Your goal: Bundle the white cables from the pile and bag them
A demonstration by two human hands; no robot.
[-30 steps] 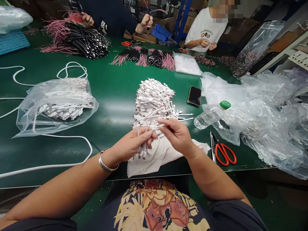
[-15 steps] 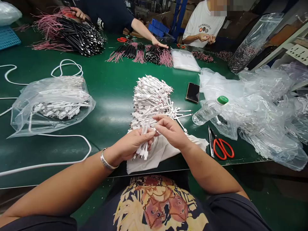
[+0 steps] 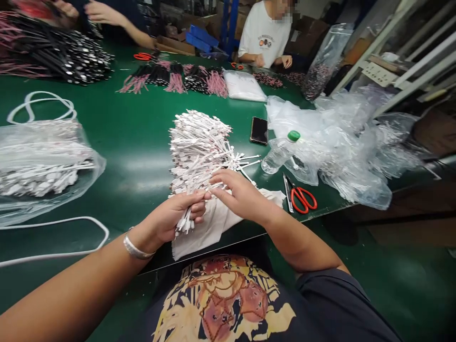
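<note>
One left hand [image 3: 180, 213] is closed around one bunch of white cables [image 3: 184, 223], at the centre of the frame; one right hand [image 3: 239, 194] curves beside it, thumb close to the left fingertips — whether it pinches a cable I cannot tell. One heap of white cables [image 3: 199, 145] lies just above them in the frame, one pale cloth [image 3: 204, 230] below. Right of centre are one phone [image 3: 259, 130], one green-capped bottle [image 3: 276, 159] and one pair of red-handled scissors [image 3: 302, 199]. The worktop [image 3: 135, 152] is smooth green, catching a glare; two co-workers are along the top, with a blue post [image 3: 233, 23] behind. The left edge cuts off a clear bag [image 3: 42, 159] of white cables and a black-and-pink cable pile [image 3: 80, 52] — the heaped cables overlap too much to count
</note>
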